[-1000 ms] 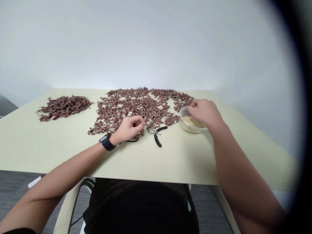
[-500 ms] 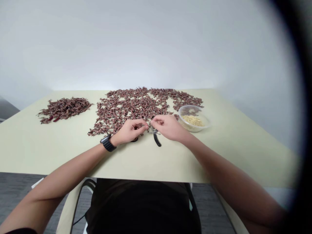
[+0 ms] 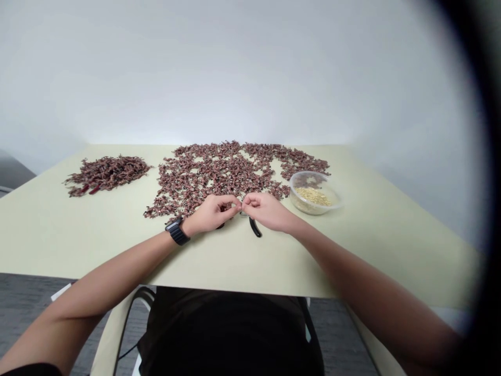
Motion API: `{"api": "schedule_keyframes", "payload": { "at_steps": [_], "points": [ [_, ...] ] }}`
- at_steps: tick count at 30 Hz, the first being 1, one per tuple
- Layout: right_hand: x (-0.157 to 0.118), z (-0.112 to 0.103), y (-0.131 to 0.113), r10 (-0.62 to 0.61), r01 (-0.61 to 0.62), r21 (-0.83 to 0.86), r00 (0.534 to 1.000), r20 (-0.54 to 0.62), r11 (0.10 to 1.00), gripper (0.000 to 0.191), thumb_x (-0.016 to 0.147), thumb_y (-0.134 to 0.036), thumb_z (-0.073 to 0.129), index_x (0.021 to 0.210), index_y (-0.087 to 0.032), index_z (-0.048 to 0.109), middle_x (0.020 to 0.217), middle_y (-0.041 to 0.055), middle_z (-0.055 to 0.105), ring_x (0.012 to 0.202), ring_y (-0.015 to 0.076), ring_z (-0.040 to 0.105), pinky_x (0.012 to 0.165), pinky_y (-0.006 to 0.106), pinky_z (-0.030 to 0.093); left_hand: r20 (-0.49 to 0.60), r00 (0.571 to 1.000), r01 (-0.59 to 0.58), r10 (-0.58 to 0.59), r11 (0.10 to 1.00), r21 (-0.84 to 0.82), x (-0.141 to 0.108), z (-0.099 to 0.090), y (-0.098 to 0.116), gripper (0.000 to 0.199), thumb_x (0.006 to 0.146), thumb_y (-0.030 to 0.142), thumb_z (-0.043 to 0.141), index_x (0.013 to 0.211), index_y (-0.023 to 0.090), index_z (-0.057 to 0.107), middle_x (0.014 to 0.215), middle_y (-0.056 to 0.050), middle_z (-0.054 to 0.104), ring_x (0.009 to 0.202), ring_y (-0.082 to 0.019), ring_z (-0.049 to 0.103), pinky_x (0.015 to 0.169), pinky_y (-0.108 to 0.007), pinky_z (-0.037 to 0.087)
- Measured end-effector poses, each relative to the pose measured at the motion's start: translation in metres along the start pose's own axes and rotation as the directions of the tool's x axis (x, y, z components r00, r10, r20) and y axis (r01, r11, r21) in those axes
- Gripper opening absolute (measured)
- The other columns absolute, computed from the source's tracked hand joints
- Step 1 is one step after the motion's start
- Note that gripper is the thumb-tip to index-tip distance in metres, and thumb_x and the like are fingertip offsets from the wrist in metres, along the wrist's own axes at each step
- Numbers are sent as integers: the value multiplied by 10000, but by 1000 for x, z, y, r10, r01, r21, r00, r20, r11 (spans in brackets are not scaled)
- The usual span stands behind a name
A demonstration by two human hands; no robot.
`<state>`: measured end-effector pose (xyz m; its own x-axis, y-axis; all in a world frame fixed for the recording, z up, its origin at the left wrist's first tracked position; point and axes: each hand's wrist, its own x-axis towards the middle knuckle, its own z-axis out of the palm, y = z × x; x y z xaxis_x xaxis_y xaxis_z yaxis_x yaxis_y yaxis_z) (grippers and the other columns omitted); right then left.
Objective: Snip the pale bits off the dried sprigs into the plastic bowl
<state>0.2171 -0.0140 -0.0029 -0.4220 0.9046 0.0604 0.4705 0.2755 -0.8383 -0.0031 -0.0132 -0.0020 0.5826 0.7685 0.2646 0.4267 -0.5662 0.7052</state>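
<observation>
My left hand (image 3: 213,212) and my right hand (image 3: 266,210) meet fingertip to fingertip over the middle of the table. Both are closed in a pinch; whatever lies between the fingertips is too small to name. Under them rests a black-handled tool (image 3: 255,227), which looks like pliers; its head is mostly covered by my hands. Just beyond spreads a wide layer of small reddish-brown pieces (image 3: 223,169) with dark bits. To the right of my right hand stands a clear round plastic tub (image 3: 313,208) holding small gold-coloured pieces (image 3: 313,196).
A separate heap of reddish-brown pieces (image 3: 109,172) lies at the left, with something bright red (image 3: 94,190) at its front. The pale table (image 3: 242,266) meets a white wall (image 3: 219,68) at the back. A black watch (image 3: 178,231) is on my left wrist.
My right hand has come down and to the left, so its fingertips now meet those of my left hand. The view has shifted slightly.
</observation>
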Motion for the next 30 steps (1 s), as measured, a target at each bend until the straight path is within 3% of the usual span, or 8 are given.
{"api": "schedule_keyframes", "payload": {
  "at_steps": [7,13,21,30],
  "points": [
    [2,5,2,-35,31,-35,991,-130,999,138,853,-318,583,796,-198,618,697,-4,602,634,136,497,578,262,335,25,995,100,-97,979,-176,-1,3,0,225,955,378,616,1025,167,653,708,19,562,587,-94,452,555,-210,349],
    [-1,10,-1,-103,100,-25,979,-175,995,143,904,-325,557,829,-212,602,693,-12,593,610,135,485,585,271,341,119,981,193,-153,823,-535,2,8,0,259,986,327,564,1201,181,572,760,26,527,572,-79,419,517,-196,339],
    [-5,11,-9,-252,217,-184,948,-195,959,107,928,-285,555,838,-228,553,650,-30,526,601,137,476,642,286,359,184,975,215,-127,759,-614,5,9,-3,396,985,429,616,1244,136,553,745,-40,662,661,-132,608,648,-260,495],
    [-6,16,-5,-244,207,-226,958,-150,952,124,961,-311,530,872,-231,562,701,-6,586,612,145,495,641,286,359,194,973,228,-126,648,-727,5,11,-8,402,972,360,665,1284,146,530,895,-85,721,812,-171,727,807,-322,585]
  ]
}}
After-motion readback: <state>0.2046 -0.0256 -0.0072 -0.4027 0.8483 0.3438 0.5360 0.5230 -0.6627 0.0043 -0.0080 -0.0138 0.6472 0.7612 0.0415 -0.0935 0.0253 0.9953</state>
